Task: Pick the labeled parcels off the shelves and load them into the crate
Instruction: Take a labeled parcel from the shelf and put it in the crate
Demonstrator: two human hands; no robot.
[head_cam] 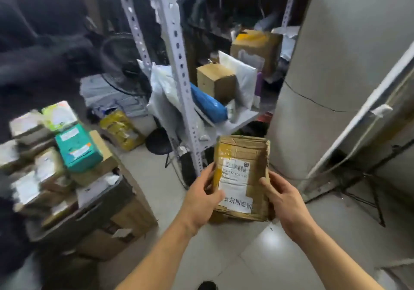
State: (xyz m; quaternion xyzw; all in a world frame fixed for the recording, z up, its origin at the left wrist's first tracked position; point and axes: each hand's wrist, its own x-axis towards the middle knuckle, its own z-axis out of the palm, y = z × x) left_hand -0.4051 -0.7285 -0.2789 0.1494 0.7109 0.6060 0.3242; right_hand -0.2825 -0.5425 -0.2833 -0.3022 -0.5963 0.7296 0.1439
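Observation:
I hold a flat brown cardboard parcel (243,155) with a white barcode label in front of me, above the floor. My left hand (202,196) grips its left edge, thumb on the label. My right hand (283,196) grips its right edge. To the left stands a dark crate (105,202) piled with several labeled parcels, among them a teal box (77,147). The grey metal shelf (243,116) ahead carries a small brown box (216,80), a blue bag (208,104) and a white padded mailer (243,77).
A slotted shelf upright (179,65) rises just beyond the parcel. A black fan (125,65) stands behind the crate. A yellow bag (122,129) lies on the floor. A grey pillar (324,88) is at the right, with a black stand (367,191) beside it.

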